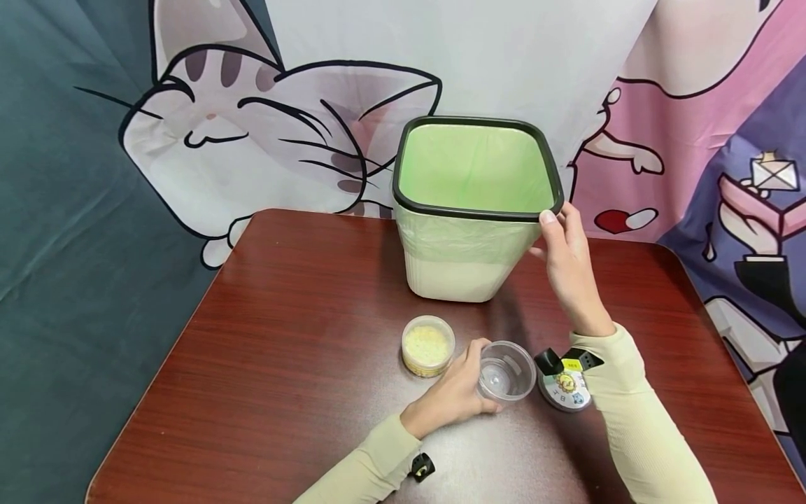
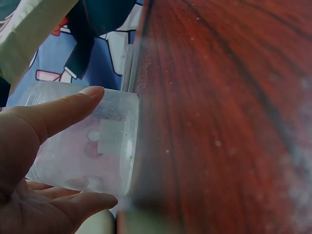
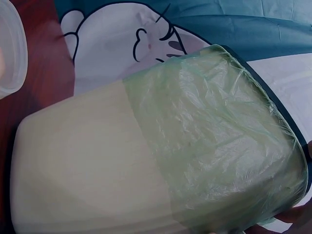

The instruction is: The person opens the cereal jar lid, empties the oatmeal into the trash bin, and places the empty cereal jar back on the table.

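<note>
My left hand (image 1: 455, 393) grips a clear plastic tub (image 1: 507, 372), its open top toward me and nothing inside it. In the left wrist view the thumb lies along one side of the tub (image 2: 114, 134) and fingers curl round the other, its base close to the tabletop. My right hand (image 1: 569, 273) holds the near right corner of a trash bin (image 1: 462, 269), thumb over its black rim. A thin green bag lines the bin, folded down outside, as the bin's liner (image 3: 209, 141) shows in the right wrist view.
A small round tub of pale yellow bits (image 1: 428, 346) stands left of my left hand. Under my right wrist lies a round labelled lid (image 1: 567, 390). The dark red table (image 1: 264, 364) ends at a cartoon-printed cloth (image 1: 302, 168) behind.
</note>
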A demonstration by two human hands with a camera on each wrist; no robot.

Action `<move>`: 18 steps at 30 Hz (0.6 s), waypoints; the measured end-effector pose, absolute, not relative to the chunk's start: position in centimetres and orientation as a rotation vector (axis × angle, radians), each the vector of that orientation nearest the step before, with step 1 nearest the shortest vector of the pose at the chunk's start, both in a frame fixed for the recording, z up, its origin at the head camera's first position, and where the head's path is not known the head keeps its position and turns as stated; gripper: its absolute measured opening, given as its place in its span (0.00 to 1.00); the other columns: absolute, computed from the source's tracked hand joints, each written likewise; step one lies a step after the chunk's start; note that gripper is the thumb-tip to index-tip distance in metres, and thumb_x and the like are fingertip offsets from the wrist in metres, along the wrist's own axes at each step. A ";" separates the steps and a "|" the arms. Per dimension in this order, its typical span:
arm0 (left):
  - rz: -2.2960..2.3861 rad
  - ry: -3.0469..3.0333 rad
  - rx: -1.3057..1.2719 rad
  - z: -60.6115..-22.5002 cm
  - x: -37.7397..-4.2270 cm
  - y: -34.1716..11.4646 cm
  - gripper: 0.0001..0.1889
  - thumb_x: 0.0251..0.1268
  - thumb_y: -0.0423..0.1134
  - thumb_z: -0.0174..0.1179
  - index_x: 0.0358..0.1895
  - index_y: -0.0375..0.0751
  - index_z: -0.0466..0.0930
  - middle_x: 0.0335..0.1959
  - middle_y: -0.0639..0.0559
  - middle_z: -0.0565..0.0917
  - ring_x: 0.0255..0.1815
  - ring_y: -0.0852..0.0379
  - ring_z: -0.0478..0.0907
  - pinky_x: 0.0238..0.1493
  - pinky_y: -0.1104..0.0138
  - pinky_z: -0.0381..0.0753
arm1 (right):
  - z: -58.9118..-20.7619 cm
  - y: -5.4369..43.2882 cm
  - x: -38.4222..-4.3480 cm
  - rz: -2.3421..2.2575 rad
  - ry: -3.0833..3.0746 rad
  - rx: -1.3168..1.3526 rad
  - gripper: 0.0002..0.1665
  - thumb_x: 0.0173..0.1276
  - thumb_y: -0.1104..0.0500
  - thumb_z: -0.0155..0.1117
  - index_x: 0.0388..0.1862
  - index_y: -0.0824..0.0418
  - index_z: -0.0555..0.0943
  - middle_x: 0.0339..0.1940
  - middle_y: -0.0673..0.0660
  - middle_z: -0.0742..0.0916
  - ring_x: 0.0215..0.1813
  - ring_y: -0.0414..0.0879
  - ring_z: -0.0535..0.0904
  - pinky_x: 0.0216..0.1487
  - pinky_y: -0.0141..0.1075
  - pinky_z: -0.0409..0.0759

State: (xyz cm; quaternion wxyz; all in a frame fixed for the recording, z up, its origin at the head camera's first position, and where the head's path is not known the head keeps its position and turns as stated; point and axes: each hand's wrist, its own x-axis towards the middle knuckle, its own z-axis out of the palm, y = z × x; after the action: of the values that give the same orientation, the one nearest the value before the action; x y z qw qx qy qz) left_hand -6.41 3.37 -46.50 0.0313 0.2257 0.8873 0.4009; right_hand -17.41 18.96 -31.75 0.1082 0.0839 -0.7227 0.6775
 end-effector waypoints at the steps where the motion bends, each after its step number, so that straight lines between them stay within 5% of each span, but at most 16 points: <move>1: 1.232 2.733 0.696 -46.5 -6.4 3.4 0.49 0.30 0.43 0.77 0.60 0.46 0.56 0.49 0.49 0.76 0.50 0.58 0.74 0.51 0.70 0.71 | -31.8 19.0 -17.4 1.990 -2.130 0.245 0.26 0.70 0.47 0.48 0.64 0.54 0.62 0.56 0.55 0.71 0.51 0.46 0.71 0.45 0.33 0.76; 18: 1.263 2.708 0.700 -46.8 -6.3 3.7 0.50 0.35 0.44 0.76 0.64 0.48 0.52 0.55 0.48 0.73 0.54 0.58 0.72 0.55 0.69 0.70 | -31.8 19.1 -17.3 2.000 -2.132 0.232 0.25 0.70 0.47 0.48 0.63 0.53 0.62 0.56 0.56 0.71 0.49 0.46 0.71 0.44 0.32 0.76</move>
State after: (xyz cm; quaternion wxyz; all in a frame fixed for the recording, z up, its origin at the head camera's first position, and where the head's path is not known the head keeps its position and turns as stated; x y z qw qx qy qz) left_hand -6.28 3.74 -46.83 0.0364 0.2279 0.8818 0.4113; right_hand -17.31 19.07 -31.75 0.1046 0.0788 -0.7230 0.6783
